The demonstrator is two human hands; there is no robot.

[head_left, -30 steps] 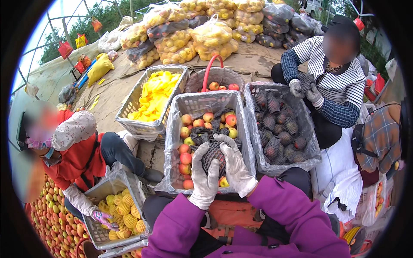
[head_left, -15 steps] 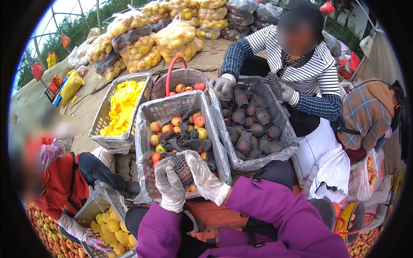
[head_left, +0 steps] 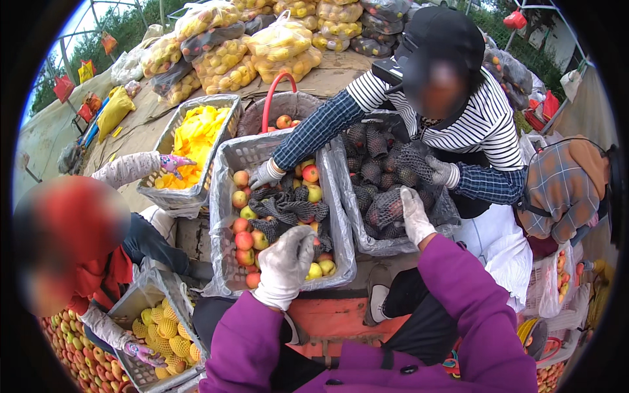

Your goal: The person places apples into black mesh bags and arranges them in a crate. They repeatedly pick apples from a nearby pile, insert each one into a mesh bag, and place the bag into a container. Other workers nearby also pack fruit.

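Observation:
My left hand [head_left: 286,265], in a whitish glove, hovers with curled fingers above the near part of the middle crate [head_left: 221,259]; what the fingers hold, if anything, is hidden. Red and yellow apples [head_left: 244,240] lie in that crate, with dark foam net sleeves [head_left: 288,208] heaped among them. My right hand [head_left: 417,217] is at the right crate [head_left: 385,247], its fingers against a netted apple [head_left: 385,208] among others in dark sleeves. Across from me, a co-worker's left hand [head_left: 444,171] grips a dark foam net, while their right hand [head_left: 267,173] reaches into the middle crate.
A crate of yellow foam nets [head_left: 196,139] stands at the far left, beside a red-handled basket [head_left: 278,105]. At left, another co-worker's hands touch it and a crate of yellow-netted apples [head_left: 164,334]. Bagged apples [head_left: 285,49] are stacked behind.
My right hand has carried the netted apple from the middle crate to the right one; my hands have parted. The co-worker opposite has reached into the middle crate.

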